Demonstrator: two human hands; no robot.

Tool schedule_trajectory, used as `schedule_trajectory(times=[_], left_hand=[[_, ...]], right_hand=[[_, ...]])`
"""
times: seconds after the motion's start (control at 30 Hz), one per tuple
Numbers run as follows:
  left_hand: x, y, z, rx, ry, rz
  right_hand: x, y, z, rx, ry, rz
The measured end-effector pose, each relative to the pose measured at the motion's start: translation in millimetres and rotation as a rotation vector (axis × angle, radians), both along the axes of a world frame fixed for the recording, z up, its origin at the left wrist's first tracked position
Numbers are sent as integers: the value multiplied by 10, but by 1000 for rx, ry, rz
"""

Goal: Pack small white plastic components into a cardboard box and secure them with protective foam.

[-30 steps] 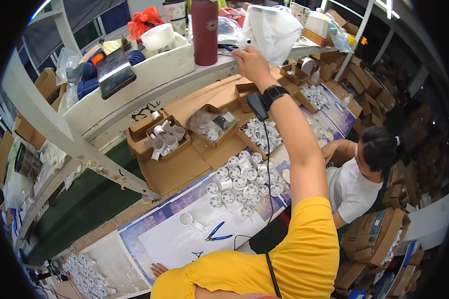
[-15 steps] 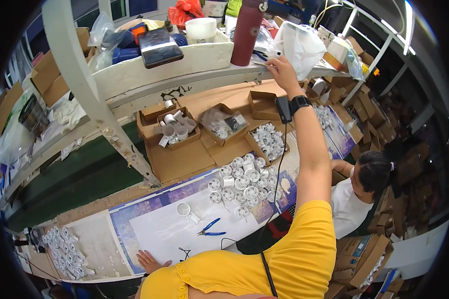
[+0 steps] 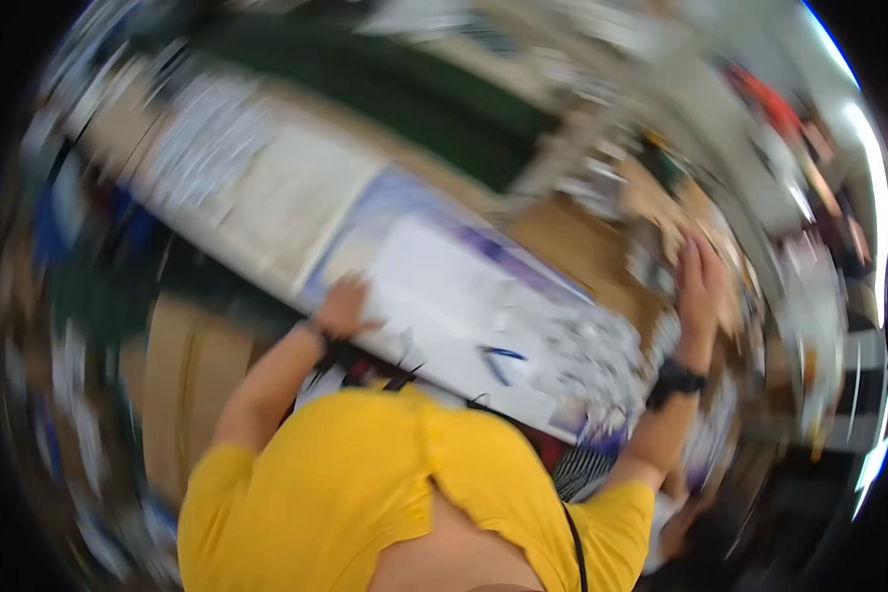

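Left hand (image 3: 343, 308) spread at near edge of bench (image 3: 311, 173); blurred right hand (image 3: 699, 284), grip unclear, could scatter white parts (image 3: 592, 357) if swung low.

Head cam = L one of a worn pair, wide fisheye, looking down fr. the wearer's head. Yellow shirt (image 3: 306, 483) fills btm ctr, v. close to the lens; bench (image 3: 311, 173) lies beyond, running on a slant, upper L to lower R. Both hands in view: L hand (image 3: 343, 306) just L of ctr, R hand (image 3: 699, 286) well to the R. Light strip (image 3: 872, 187) bends along the R rim. View's blurred, esp. twd the edges.
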State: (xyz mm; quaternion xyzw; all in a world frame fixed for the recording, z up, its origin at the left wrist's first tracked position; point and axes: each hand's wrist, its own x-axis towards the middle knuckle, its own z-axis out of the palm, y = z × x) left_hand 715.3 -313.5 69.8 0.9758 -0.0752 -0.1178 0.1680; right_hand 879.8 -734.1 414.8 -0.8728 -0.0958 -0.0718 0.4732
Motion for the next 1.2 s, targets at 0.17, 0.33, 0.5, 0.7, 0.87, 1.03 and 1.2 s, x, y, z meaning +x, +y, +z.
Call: schedule_trajectory(times=[0.17, 0.33, 0.5, 0.7, 0.87, 1.03, 1.2], left_hand=[[-717, 303, 547, -513, 2, 393], [-2388, 907, 637, -646, -70, 938], [-3748, 1155, 187, -123, -366, 1519], [-5037, 961, -146, 662, -136, 2336], [-5756, 846, -573, -114, -543, 3320], [-5845, 1030, -606, -669, -1259, 3052], [-5981, 1061, -686, -602, -1205, 3024]], right_hand=[[-212, 1715, -1009, -35, 253, 557], [-718, 3643, -1837, -214, 483, 1120], [-1387, 4930, -2412, -272, 637, 1381], [-1959, 5761, -3486, -280, 427, 1502], [-2491, 5744, -3792, -211, 707, 1388], [-2648, 5661, -3752, -180, 920, 1279], [-2573, 5668, -3808, -308, 594, 1406]])
